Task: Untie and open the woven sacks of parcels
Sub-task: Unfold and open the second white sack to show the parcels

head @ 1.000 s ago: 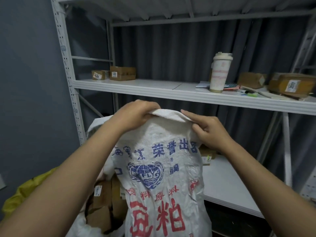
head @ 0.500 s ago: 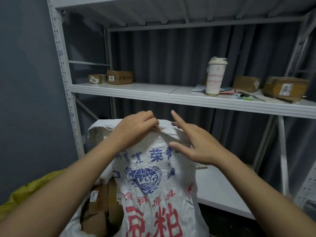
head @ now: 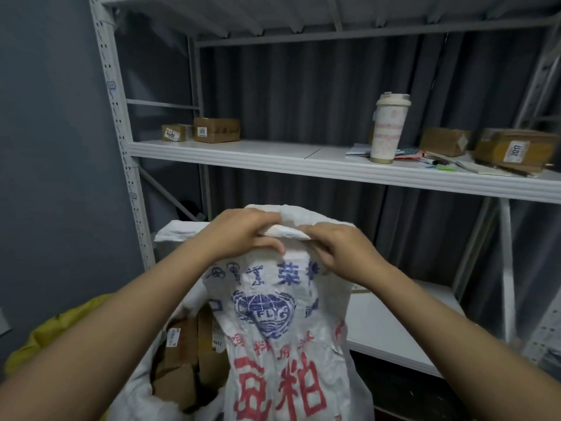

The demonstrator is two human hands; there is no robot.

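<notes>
Left hand: the left hand (head: 243,235) grips the top edge of the woven sack (head: 282,323), fingers curled over the bunched fabric, thumb underneath.
Right hand: the right hand (head: 340,253) pinches the same folded rim just beside the left fingers, knuckles bent, fabric caught between fingers and thumb.
Sack: white, printed in blue and red, it stands upright and hangs straight down below both sets of fingers.
Below the left fingers: an opened sack (head: 142,387) with brown parcels (head: 185,360) showing inside.
Above the fingers: a shelf (head: 273,156) with a tumbler (head: 388,129) and small boxes (head: 216,130).
</notes>
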